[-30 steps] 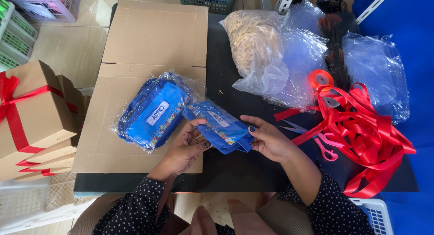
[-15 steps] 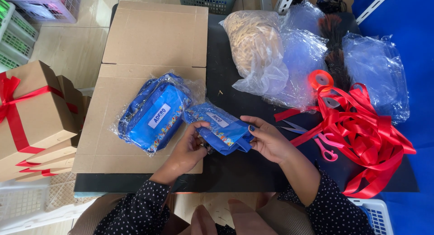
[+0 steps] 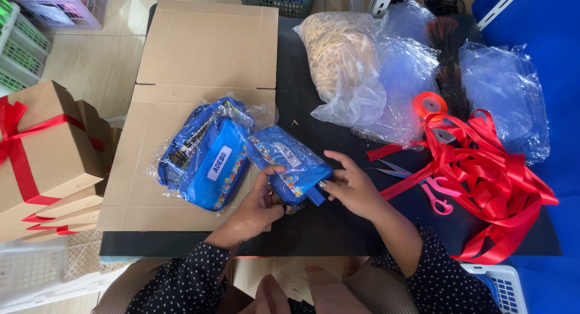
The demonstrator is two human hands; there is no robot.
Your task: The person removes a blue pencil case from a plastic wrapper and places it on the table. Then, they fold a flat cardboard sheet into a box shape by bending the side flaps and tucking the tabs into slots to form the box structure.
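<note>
My left hand [image 3: 258, 200] and my right hand [image 3: 350, 187] both grip a small blue patterned pouch [image 3: 289, 161] at its near end, over the black table [image 3: 314, 223]. Just to the left, a larger blue bag with a white label [image 3: 212, 163] lies in clear plastic wrap on a flattened cardboard box [image 3: 199, 66]. The pouch touches the edge of that cardboard.
A heap of red ribbon [image 3: 483, 175] and pink-handled scissors [image 3: 432, 193] lie to the right. Clear plastic bags, one full of pale shredded filler [image 3: 338, 54], sit at the back. Brown boxes tied with red ribbon [image 3: 42, 151] stack at the left. White baskets stand on the floor.
The larger wrapped bag has shifted slightly left on the cardboard. Both hands have turned the small pouch a little and stay closed on it.
</note>
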